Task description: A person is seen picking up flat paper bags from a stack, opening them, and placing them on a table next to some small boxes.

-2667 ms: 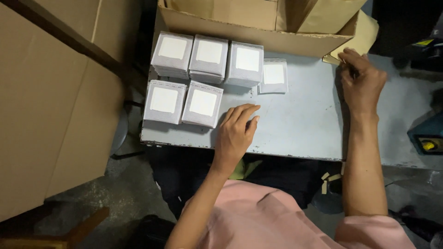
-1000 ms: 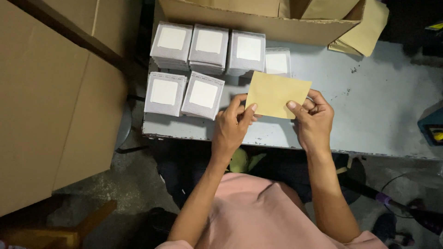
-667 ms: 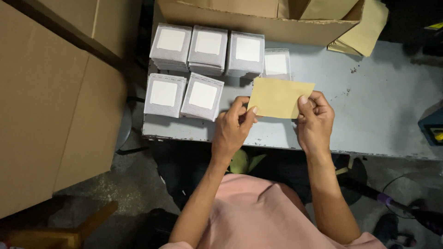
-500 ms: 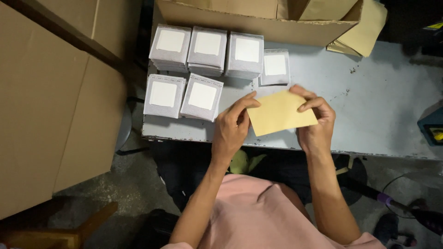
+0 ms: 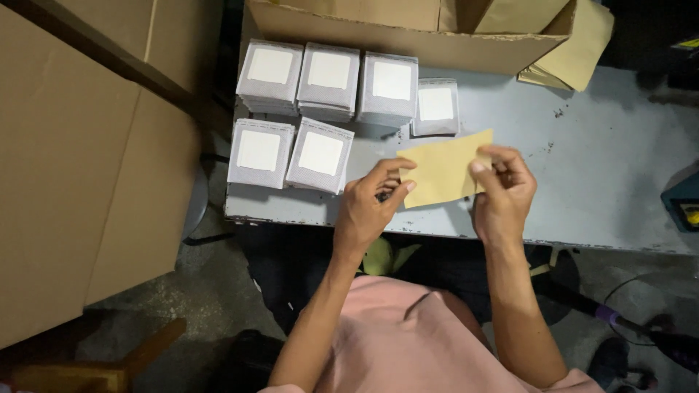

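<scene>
Now | left hand (image 5: 371, 207), right hand (image 5: 502, 193) pinch tan card (image 5: 440, 169) between them | above table (image 5: 604, 175)

Boxes (image 5: 320, 94) left on table (image 5: 597, 160), envelope (image 5: 443, 167) right of them

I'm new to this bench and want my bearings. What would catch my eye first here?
The tan paper envelope held by both hands, left hand and right hand, above the grey table. Left of it stand stacks of grey packets with white squares; an open cardboard box sits behind.
</scene>
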